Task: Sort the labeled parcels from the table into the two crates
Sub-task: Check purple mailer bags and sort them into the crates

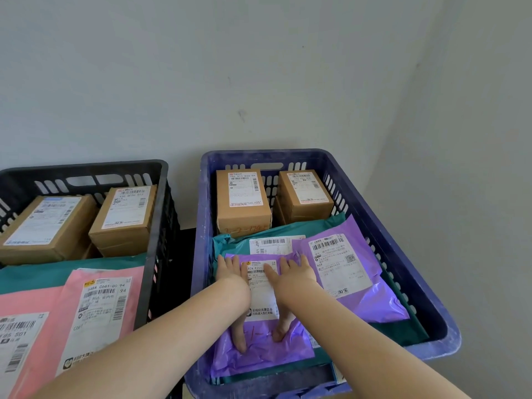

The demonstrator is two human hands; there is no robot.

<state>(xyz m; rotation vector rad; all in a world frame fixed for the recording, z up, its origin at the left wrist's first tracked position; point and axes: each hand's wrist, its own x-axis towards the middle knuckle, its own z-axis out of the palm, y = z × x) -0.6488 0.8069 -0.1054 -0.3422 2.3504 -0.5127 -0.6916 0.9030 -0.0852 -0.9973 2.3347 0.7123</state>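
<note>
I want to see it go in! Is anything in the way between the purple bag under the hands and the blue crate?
Nothing visible is in the way. The purple bag already lies inside the blue crate, on top of a teal bag, with the left hand and right hand pressing flat on it.

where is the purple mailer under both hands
In the head view, the purple mailer lies near-left in the blue crate on the right, under the left hand and right hand, atop a teal mailer.
</note>
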